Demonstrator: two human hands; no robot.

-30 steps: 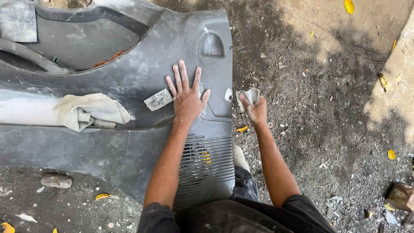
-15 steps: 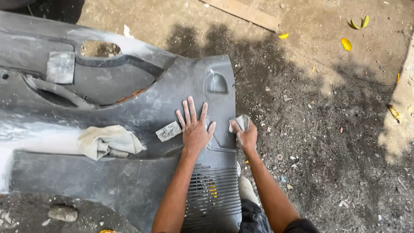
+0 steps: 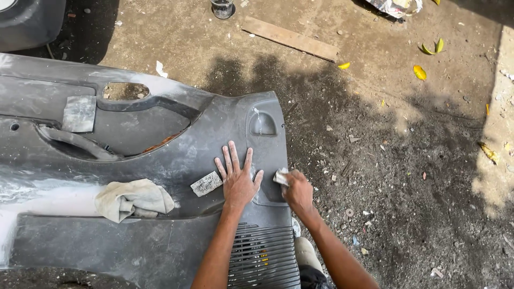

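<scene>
While one grey car door panel lies flat on the dirt ground, two hands are at work near its right edge. Left hand is spread flat on the panel, all five fingers apart, gripping nothing. Right hand sits at three o'clock from it, fingers closed around a small pale sanding piece pressed against the panel's edge. Two more grey abrasive pieces rest on the panel: a small block just beside the left hand at nine o'clock, and a square sheet well apart toward ten o'clock. One crumpled cloth lies at nine o'clock. One wooden plank lies on the ground at twelve o'clock, with several yellow leaves beyond.
</scene>
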